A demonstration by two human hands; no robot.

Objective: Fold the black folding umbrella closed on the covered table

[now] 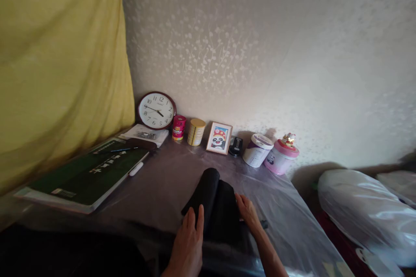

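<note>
A black item point(224, 210), which looks like an opened or folded cloth or soft-covered book, lies near the front edge of the table. My left hand point(191, 233) rests against its left part, fingers extended and slightly apart. At its right edge is my right hand point(247, 211), its fingers bent around that side, with the thumb hidden. A small dark object point(264, 223) shows just beside my right wrist. The black item's left part curls up into a rounded fold at the top.
Along the wall stand a clock point(157, 110), a red tin point(178, 128), a yellow tin point(196, 132), a framed panda picture point(219, 138), a black stapler-like object point(236, 146) and two tubs point(258, 150). A large green book point(87, 171) lies left. Plastic-wrapped bundles point(367, 207) are at right.
</note>
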